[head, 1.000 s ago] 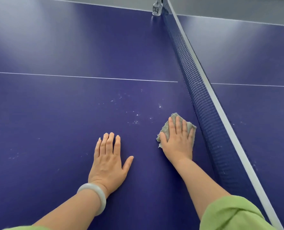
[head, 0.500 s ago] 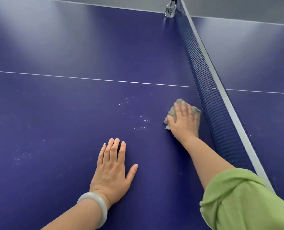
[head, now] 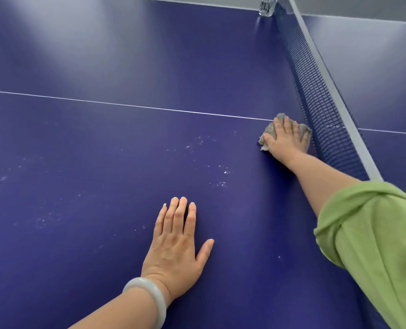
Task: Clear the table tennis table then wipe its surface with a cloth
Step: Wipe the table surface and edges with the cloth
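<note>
My left hand (head: 176, 248) lies flat, fingers straight, on the dark blue table (head: 102, 150). White specks (head: 221, 179) dot it ahead. Farther, my right hand (head: 286, 141) presses the grey cloth (head: 269, 130) flat beside the net (head: 316, 96), at the white centre line (head: 126, 105).

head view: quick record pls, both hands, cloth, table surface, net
left hand: flat on the table, fingers straight, bracelet on wrist
right hand: pressing the cloth flat on the table
cloth: grey, crumpled, beside the net, at the white line
surface: white specks left of the cloth, not yet wiped
net: upright, to the right of the cloth
</note>
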The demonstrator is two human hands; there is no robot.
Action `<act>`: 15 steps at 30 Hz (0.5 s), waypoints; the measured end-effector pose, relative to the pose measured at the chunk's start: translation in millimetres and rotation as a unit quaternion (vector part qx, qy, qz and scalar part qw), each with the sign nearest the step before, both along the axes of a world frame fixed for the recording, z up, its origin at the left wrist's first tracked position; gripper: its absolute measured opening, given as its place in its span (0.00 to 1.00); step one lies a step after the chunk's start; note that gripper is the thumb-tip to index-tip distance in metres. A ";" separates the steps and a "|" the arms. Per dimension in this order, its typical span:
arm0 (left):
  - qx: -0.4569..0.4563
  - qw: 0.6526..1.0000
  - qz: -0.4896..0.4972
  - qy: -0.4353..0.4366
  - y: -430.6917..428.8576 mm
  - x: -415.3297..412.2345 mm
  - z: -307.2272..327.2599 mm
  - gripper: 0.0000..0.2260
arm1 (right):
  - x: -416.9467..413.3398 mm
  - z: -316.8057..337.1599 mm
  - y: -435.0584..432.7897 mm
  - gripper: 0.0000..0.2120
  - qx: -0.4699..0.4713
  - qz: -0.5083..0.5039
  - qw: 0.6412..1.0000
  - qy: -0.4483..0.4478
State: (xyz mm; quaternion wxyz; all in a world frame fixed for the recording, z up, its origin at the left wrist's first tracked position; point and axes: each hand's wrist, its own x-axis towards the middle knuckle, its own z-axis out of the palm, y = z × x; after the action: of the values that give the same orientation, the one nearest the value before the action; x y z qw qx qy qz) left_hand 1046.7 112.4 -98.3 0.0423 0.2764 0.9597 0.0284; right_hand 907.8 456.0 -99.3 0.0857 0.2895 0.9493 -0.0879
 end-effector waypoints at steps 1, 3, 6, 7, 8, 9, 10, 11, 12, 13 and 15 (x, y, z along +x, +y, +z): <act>-0.001 1.000 0.000 0.002 0.1 0.0 -0.3 0.34 | -14.8 0.4 -11.8 0.32 -0.003 0.004 1.000 -0.002; -0.003 1.000 0.001 0.001 -0.3 0.4 0.1 0.34 | -38.4 3.6 -50.6 0.31 -0.011 0.045 0.999 -0.002; -0.004 1.000 0.004 0.003 -0.6 0.5 0.7 0.34 | -50.0 8.5 -128.9 0.31 -0.041 0.158 0.986 0.009; -0.004 1.000 0.005 0.002 -0.1 0.6 1.3 0.34 | -45.4 8.4 -153.0 0.31 -0.046 0.198 0.979 0.015; -0.004 1.000 0.008 0.001 0.4 0.6 1.9 0.34 | -37.6 6.8 -172.6 0.31 -0.043 0.236 0.971 0.020; -0.006 1.000 0.010 0.000 0.6 0.6 2.4 0.35 | -27.5 4.2 -185.3 0.31 -0.034 0.272 0.961 0.020; -0.008 1.000 0.011 -0.003 0.8 0.3 2.9 0.35 | -18.0 1.3 -188.6 0.31 -0.023 0.301 0.953 0.020; -0.009 1.000 0.011 -0.008 0.8 0.2 2.9 0.35 | -10.5 -0.5 -181.6 0.30 -0.009 0.318 0.948 0.019; -0.007 1.000 0.011 -0.012 0.4 0.1 2.3 0.35 | -5.0 -1.1 -166.4 0.30 0.002 0.314 0.949 0.020; -0.006 1.000 0.010 -0.013 -0.2 0.2 1.6 0.36 | 0.4 -1.6 -145.3 0.30 0.011 0.284 0.958 0.025; -0.007 1.000 0.011 -0.016 -0.8 0.3 1.7 0.35 | 14.8 -2.0 -91.2 0.30 0.029 0.154 0.987 0.035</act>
State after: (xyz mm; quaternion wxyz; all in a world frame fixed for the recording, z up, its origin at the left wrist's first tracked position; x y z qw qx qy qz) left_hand 1047.0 111.5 -96.6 0.0592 0.2651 0.9620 0.0268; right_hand 922.6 364.8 -101.3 0.0561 0.1385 0.9872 -0.0559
